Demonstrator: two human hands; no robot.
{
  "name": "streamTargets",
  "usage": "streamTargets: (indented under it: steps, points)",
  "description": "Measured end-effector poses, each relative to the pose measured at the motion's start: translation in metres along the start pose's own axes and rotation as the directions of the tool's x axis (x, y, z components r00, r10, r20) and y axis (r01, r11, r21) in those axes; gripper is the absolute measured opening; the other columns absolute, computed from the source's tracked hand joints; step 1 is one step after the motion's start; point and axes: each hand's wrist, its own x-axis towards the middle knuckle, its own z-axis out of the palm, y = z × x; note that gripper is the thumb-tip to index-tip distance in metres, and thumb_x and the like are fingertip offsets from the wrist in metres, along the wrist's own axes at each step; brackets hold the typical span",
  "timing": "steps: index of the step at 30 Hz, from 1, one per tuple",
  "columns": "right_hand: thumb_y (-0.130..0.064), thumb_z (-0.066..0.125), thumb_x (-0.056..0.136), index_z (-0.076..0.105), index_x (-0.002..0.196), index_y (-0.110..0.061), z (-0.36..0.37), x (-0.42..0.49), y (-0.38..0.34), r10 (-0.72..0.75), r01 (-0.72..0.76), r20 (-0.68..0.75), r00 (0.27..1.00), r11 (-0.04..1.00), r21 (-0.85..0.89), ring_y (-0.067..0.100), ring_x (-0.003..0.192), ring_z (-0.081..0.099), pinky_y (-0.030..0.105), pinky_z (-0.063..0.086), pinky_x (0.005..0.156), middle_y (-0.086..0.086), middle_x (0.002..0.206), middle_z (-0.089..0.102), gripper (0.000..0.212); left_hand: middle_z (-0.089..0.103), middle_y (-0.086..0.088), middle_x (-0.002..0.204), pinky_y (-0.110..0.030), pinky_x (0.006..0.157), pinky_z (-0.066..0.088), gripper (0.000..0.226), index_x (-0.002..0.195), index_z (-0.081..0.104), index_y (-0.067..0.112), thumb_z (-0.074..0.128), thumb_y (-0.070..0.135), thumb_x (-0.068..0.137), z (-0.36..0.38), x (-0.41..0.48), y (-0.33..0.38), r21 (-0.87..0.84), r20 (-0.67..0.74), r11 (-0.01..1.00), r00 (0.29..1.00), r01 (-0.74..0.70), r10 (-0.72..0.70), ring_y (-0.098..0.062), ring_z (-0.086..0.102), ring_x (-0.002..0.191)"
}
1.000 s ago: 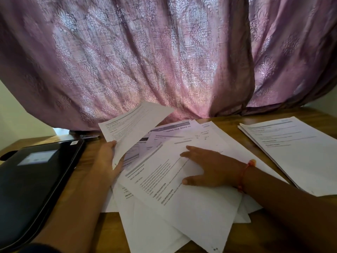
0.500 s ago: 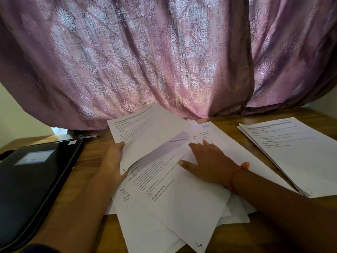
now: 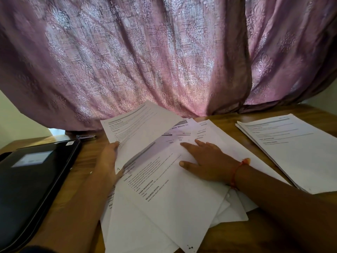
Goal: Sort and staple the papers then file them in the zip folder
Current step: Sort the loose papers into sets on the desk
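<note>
On the wooden desk [image 3: 228, 119], the left hand [image 3: 107, 159] is pinching one sheet [image 3: 138, 130]; the right hand [image 3: 207, 161], fingers flat, is pinning a loose pile [image 3: 173, 207] that could slide.

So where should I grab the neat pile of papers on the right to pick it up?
Probably by its near left edge, coming in from the open wood between the two piles. The neat stack lies flat on the table, so slide your fingers under that edge and put your thumb on top. Its sheets look squared up, so they should lift together. The right hand is nearest.
</note>
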Motion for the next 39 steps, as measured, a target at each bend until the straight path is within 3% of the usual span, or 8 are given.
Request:
streamTargets:
  steps: [7, 11, 16, 19, 22, 26, 34, 39]
  points:
    - [-0.073, 0.026, 0.090, 0.012, 0.154, -0.039, -0.003, 0.001, 0.000, 0.033, -0.033, 0.040, 0.999, 0.999, 0.005, 0.028, 0.150, 0.012, 0.045, 0.009, 0.121, 0.008, 0.164, 0.012, 0.073, 0.070, -0.004, 0.122, -0.036, 0.087, 0.054, 0.025, 0.124, 0.062, 0.023, 0.054, 0.032, 0.102, -0.002, 0.001, 0.001, 0.016, -0.022, 1.000, 1.000, 0.009, -0.009, -0.026, 0.064, 0.114]
    - [-0.069, 0.031, 0.093, 0.017, 0.153, -0.039, -0.007, -0.002, 0.002, 0.010, -0.013, 0.050, 0.999, 0.998, 0.064, 0.025, 0.150, 0.014, 0.044, 0.012, 0.121, 0.004, 0.163, 0.017, 0.068, 0.069, -0.003, 0.120, -0.034, 0.074, 0.053, 0.028, 0.129, 0.059, 0.021, 0.053, 0.030, 0.103, -0.001, -0.001, 0.003, -0.002, -0.016, 1.000, 1.000, 0.013, -0.013, -0.024, 0.065, 0.110]
    - [-0.062, 0.041, 0.093, 0.025, 0.152, -0.033, -0.010, -0.001, 0.002, -0.017, 0.025, -0.029, 0.999, 0.960, 0.278, 0.018, 0.139, 0.039, 0.035, 0.031, 0.115, -0.007, 0.155, 0.036, 0.067, 0.072, -0.003, 0.108, -0.029, 0.066, 0.052, 0.015, 0.113, 0.064, 0.019, 0.051, 0.023, 0.105, 0.001, -0.004, 0.003, -0.077, 0.001, 0.997, 1.000, -0.002, 0.003, -0.020, 0.069, 0.093]
    - [-0.061, 0.042, 0.091, 0.029, 0.150, -0.033, -0.016, -0.004, -0.003, -0.034, 0.060, -0.076, 0.997, 0.923, 0.379, 0.013, 0.138, 0.040, 0.026, 0.029, 0.111, -0.011, 0.154, 0.037, 0.067, 0.071, -0.002, 0.101, -0.030, 0.067, 0.052, 0.015, 0.099, 0.064, 0.020, 0.051, 0.022, 0.105, 0.002, -0.008, 0.004, -0.088, 0.012, 0.996, 1.000, -0.001, 0.002, -0.020, 0.068, 0.089]
    - [-0.062, 0.041, 0.091, 0.023, 0.152, -0.037, -0.022, -0.013, -0.009, -0.123, 0.146, -0.103, 0.987, 0.956, 0.255, 0.009, 0.142, 0.030, 0.019, 0.017, 0.108, -0.016, 0.158, 0.026, 0.069, 0.075, -0.001, 0.091, -0.030, 0.066, 0.054, 0.016, 0.097, 0.065, 0.019, 0.051, 0.020, 0.105, 0.003, -0.011, 0.005, -0.109, 0.017, 0.994, 1.000, -0.018, 0.020, -0.020, 0.070, 0.086]
    - [-0.059, 0.043, 0.094, 0.016, 0.154, -0.036, -0.018, -0.020, -0.020, -0.248, 0.261, -0.117, 0.962, 0.959, 0.111, 0.012, 0.148, 0.020, 0.028, 0.015, 0.116, -0.014, 0.161, 0.016, 0.071, 0.077, 0.000, 0.076, -0.027, 0.055, 0.057, 0.017, 0.098, 0.065, 0.018, 0.050, 0.020, 0.105, 0.002, -0.012, 0.005, -0.109, 0.039, 0.994, 0.999, -0.030, 0.034, -0.016, 0.075, 0.069]
    - [-0.062, 0.034, 0.096, 0.008, 0.155, -0.037, -0.013, -0.016, -0.013, -0.134, 0.135, 0.033, 0.990, 0.991, -0.023, 0.023, 0.150, 0.015, 0.037, 0.012, 0.120, -0.005, 0.164, 0.011, 0.070, 0.071, -0.002, 0.097, -0.031, 0.065, 0.052, 0.014, 0.099, 0.062, 0.020, 0.050, 0.023, 0.105, 0.002, -0.011, 0.006, -0.065, 0.016, 0.998, 1.000, -0.010, 0.011, -0.020, 0.068, 0.087]
    - [-0.059, 0.044, 0.095, 0.023, 0.153, -0.035, -0.017, -0.017, -0.015, -0.168, 0.172, -0.048, 0.985, 0.982, 0.076, 0.013, 0.148, 0.022, 0.024, 0.013, 0.114, -0.012, 0.161, 0.020, 0.067, 0.071, -0.002, 0.105, -0.032, 0.069, 0.051, 0.015, 0.114, 0.063, 0.020, 0.052, 0.024, 0.104, 0.001, -0.009, 0.006, -0.062, 0.013, 0.998, 1.000, -0.005, 0.006, -0.021, 0.067, 0.094]
